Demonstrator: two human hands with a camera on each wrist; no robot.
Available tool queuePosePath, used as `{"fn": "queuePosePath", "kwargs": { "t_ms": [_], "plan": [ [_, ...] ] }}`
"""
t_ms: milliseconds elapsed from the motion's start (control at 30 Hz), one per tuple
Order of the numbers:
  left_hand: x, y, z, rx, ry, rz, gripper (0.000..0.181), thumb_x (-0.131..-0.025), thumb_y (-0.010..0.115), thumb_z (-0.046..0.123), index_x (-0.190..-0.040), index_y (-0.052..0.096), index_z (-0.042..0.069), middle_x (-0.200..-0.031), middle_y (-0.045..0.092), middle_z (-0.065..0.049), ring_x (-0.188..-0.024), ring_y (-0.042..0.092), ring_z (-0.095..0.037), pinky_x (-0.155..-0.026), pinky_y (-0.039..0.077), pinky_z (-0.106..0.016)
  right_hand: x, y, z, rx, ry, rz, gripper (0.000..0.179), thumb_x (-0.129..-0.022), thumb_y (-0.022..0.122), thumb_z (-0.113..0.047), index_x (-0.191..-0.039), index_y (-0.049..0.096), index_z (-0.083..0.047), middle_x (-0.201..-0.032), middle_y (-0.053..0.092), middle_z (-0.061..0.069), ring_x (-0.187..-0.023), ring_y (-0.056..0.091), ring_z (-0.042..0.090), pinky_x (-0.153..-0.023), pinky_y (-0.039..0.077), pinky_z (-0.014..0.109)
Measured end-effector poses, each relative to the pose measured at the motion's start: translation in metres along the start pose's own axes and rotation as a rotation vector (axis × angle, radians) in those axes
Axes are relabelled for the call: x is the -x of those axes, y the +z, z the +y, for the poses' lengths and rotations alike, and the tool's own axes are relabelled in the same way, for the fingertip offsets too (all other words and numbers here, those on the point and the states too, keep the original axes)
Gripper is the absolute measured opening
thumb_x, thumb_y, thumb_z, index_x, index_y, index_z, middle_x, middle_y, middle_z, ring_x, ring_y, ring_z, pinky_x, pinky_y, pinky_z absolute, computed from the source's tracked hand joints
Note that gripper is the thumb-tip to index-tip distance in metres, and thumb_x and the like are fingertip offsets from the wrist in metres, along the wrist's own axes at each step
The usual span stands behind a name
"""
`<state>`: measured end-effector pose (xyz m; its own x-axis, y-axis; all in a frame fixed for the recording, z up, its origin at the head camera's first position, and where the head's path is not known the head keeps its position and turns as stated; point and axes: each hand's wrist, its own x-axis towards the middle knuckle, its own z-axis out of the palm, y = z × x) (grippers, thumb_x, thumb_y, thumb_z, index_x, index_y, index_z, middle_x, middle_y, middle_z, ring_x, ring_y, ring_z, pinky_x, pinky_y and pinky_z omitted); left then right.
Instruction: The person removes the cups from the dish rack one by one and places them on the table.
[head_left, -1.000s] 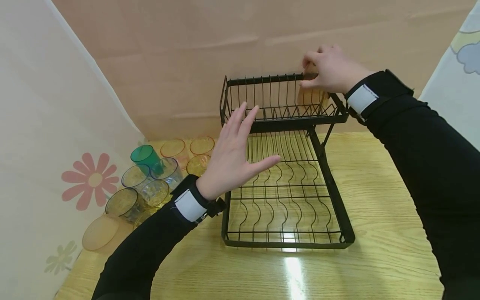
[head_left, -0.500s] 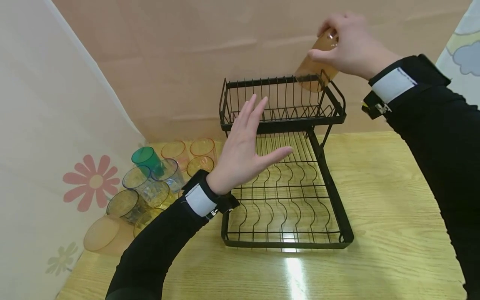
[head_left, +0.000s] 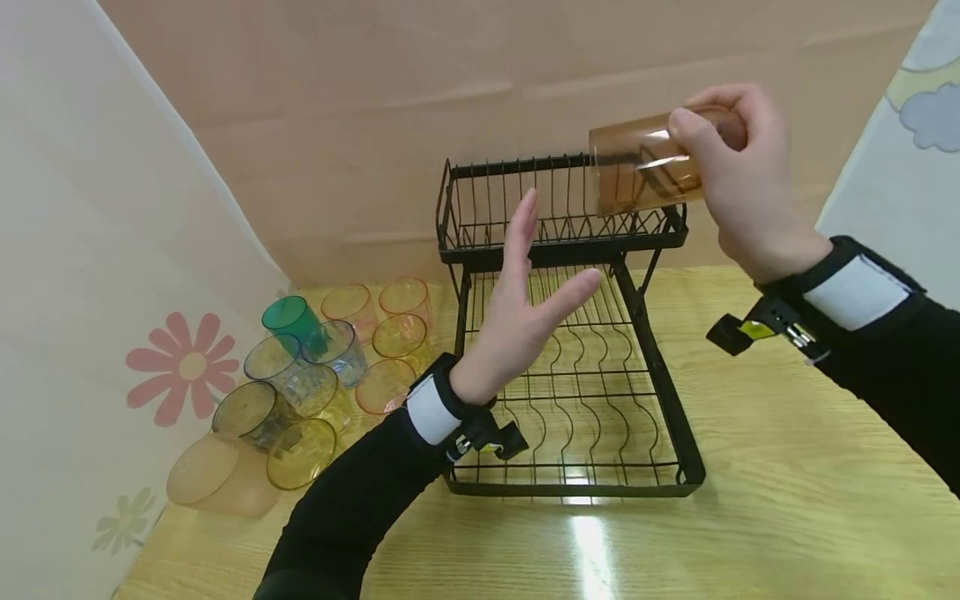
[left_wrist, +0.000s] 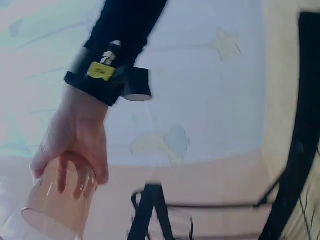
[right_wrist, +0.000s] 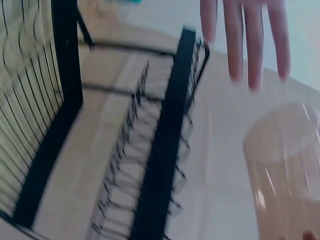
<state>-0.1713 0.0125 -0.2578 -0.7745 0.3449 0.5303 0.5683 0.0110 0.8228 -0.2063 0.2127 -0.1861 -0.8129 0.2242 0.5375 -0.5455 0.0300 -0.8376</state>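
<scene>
My right hand (head_left: pixel 750 179) grips a clear amber tumbler (head_left: pixel 637 171) near its base. The tumbler lies almost sideways in the air, mouth to the left, overlapping the right end of the upper tier of a black wire dish rack (head_left: pixel 562 252). In the left wrist view, fingers (left_wrist: pixel 75 170) wrap around the same tumbler (left_wrist: pixel 52 200). My left hand (head_left: pixel 510 333) hovers over the left side of the rack's lower tier, fingers straight, thumb spread, holding nothing. Its fingers (right_wrist: pixel 250 50) show close to the tumbler's mouth (right_wrist: pixel 280 130) in the right wrist view.
Several tinted glasses stand on the wooden table (head_left: pixel 780 417) left of the rack, among them a green glass (head_left: pixel 292 321), a yellow glass (head_left: pixel 302 454) and a grey glass (head_left: pixel 251 412). A frosted peach cup (head_left: pixel 217 475) stands nearest the left wall sheet (head_left: pixel 75 250).
My right hand has lifted the tumbler up out of the upper tier, then lowered it rightward and turned it almost sideways. My left hand has moved slightly right, its fingers still straight.
</scene>
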Motion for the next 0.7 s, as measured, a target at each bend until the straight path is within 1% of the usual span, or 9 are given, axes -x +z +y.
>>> {"fn": "queuePosePath", "kwargs": {
  "t_ms": [100,167,233,300,400,467,567,633,700],
  "plan": [
    [0.001,0.009,0.003,0.117,-0.028,0.0,0.085,-0.08,0.054,0.055,-0.144,0.002,0.035,-0.149,0.005,0.009,-0.133,0.009,-0.004,-0.104,0.009,-0.039,0.018,0.001,0.003,-0.094,-0.028,0.035,0.025,-0.083,0.06,-0.012,-0.104,0.053,-0.001,-0.091,0.054,0.01,-0.084,0.048,0.021,-0.07,0.036,0.025],
    [0.001,0.017,0.005,0.217,-0.062,0.006,0.086,-0.08,0.055,0.055,-0.144,0.003,0.032,-0.15,0.006,0.006,-0.133,0.011,-0.007,-0.104,0.012,-0.036,0.028,0.001,0.006,-0.146,-0.024,0.052,0.025,-0.083,0.059,-0.012,-0.104,0.051,-0.001,-0.09,0.052,0.01,-0.084,0.047,0.021,-0.068,0.036,0.024],
    [0.003,0.024,0.007,0.324,-0.129,0.019,0.085,-0.08,0.057,0.053,-0.144,0.005,0.032,-0.149,0.01,0.004,-0.133,0.015,-0.009,-0.103,0.015,-0.036,0.039,0.0,0.009,-0.192,-0.005,0.071,0.025,-0.084,0.059,-0.011,-0.105,0.05,-0.001,-0.09,0.05,0.01,-0.084,0.047,0.019,-0.065,0.036,0.023],
    [0.006,0.032,0.009,0.434,-0.214,0.036,0.082,-0.081,0.056,0.051,-0.144,0.007,0.03,-0.148,0.013,0.002,-0.132,0.019,-0.012,-0.103,0.018,-0.036,0.049,-0.001,0.013,-0.221,0.015,0.091,0.025,-0.085,0.058,-0.011,-0.106,0.049,-0.001,-0.09,0.049,0.01,-0.082,0.047,0.018,-0.062,0.037,0.023],
    [0.012,0.042,0.01,0.574,-0.344,0.058,0.08,-0.082,0.055,0.049,-0.144,0.009,0.026,-0.144,0.024,0.0,-0.128,0.026,-0.012,-0.101,0.021,-0.037,0.066,-0.002,0.02,-0.218,0.045,0.115,0.025,-0.086,0.057,-0.013,-0.108,0.049,-0.004,-0.091,0.05,0.01,-0.082,0.048,0.018,-0.061,0.038,0.024],
    [0.017,0.046,0.008,0.645,-0.415,0.075,0.078,-0.083,0.053,0.05,-0.143,0.011,0.022,-0.141,0.028,-0.001,-0.127,0.029,-0.015,-0.101,0.023,-0.039,0.077,-0.001,0.026,-0.2,0.047,0.123,0.025,-0.086,0.057,-0.013,-0.108,0.05,-0.005,-0.093,0.051,0.01,-0.084,0.048,0.019,-0.062,0.038,0.025],
    [0.021,0.049,0.002,0.7,-0.486,0.107,0.075,-0.082,0.051,0.054,-0.14,0.018,0.019,-0.135,0.032,-0.001,-0.124,0.031,-0.022,-0.099,0.024,-0.042,0.093,0.0,0.035,-0.185,0.037,0.122,0.024,-0.085,0.056,-0.009,-0.109,0.051,-0.005,-0.098,0.053,0.011,-0.088,0.048,0.019,-0.065,0.039,0.024],
    [0.022,0.049,-0.001,0.708,-0.519,0.136,0.069,-0.082,0.051,0.055,-0.136,0.026,0.02,-0.132,0.032,-0.003,-0.122,0.032,-0.026,-0.098,0.024,-0.046,0.103,0.001,0.041,-0.165,0.04,0.111,0.025,-0.085,0.056,-0.007,-0.109,0.051,-0.005,-0.101,0.054,0.011,-0.09,0.048,0.019,-0.067,0.039,0.024],
    [0.022,0.05,-0.003,0.707,-0.552,0.172,0.063,-0.082,0.052,0.055,-0.131,0.032,0.021,-0.127,0.037,-0.005,-0.118,0.035,-0.027,-0.097,0.024,-0.048,0.112,0.002,0.047,-0.133,0.049,0.085,0.027,-0.085,0.055,-0.007,-0.111,0.05,-0.006,-0.104,0.054,0.011,-0.093,0.048,0.019,-0.07,0.039,0.025]
  ]
}}
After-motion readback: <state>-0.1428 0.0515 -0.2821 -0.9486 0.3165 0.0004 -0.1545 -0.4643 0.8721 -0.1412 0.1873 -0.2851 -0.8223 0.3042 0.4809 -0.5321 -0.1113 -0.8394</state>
